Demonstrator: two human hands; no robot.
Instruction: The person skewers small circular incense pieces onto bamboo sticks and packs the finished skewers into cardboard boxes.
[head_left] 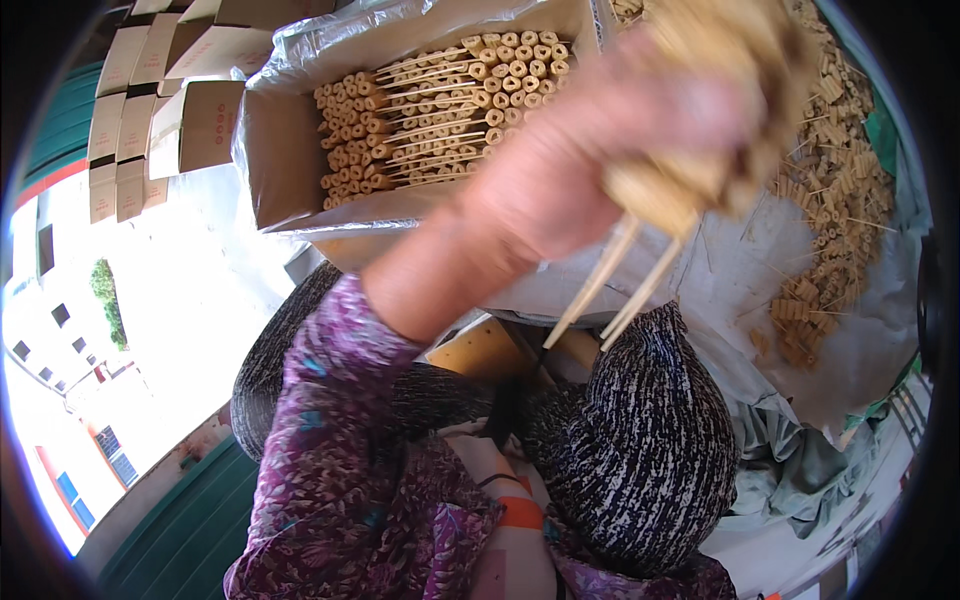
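We close our left hand (600,160) on a blurred, probably light and brittle bundle of skewers (690,120), best held around its thick middle, above the box (275,150).

A grey plastic sheet (760,270) carries loose skewered tan rolls (835,190) and a lined carton (275,165).

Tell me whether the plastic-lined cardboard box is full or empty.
Partly full. The cardboard box lies open, with skewered rolls stacked across its right part; its left part shows bare cardboard.

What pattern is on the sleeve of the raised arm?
Purple floral print on the sleeve, seen in the head view.
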